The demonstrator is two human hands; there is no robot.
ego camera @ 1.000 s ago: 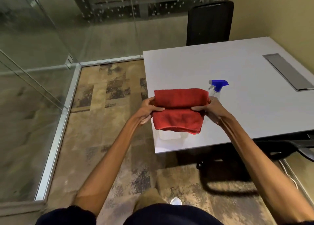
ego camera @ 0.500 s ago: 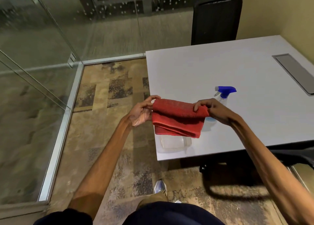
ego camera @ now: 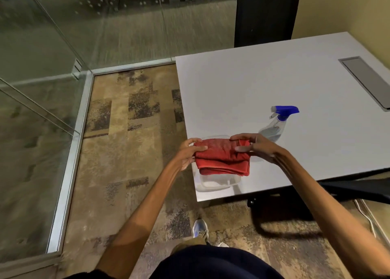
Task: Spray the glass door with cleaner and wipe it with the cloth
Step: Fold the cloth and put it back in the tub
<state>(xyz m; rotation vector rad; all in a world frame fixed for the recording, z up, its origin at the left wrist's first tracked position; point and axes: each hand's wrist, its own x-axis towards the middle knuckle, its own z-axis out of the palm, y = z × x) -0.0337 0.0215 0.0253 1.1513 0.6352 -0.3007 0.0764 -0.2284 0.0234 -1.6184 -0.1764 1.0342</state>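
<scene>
Cloth [ego camera: 221,158], red and folded into a thick pad, is held between both hands above the near left corner of the white table [ego camera: 242,89]. The left hand [ego camera: 186,154] grips its left edge with the thumb on top, and the right hand [ego camera: 259,149] has its fingers curled over the right end, bunching the fabric there. Under the cloth a clear plastic box [ego camera: 217,182] sits on the table corner; whether the cloth touches it I cannot tell. Below the arms, a light shoe [ego camera: 200,230] stands on the patchy brown carpet [ego camera: 126,131]. Just past the right hand a clear spray bottle [ego camera: 276,124] with a blue trigger head stands on the table. A black chair [ego camera: 266,15] is at the table's far side. Glass panels [ego camera: 38,53] close the room at left and behind; which is the door I cannot tell.
</scene>
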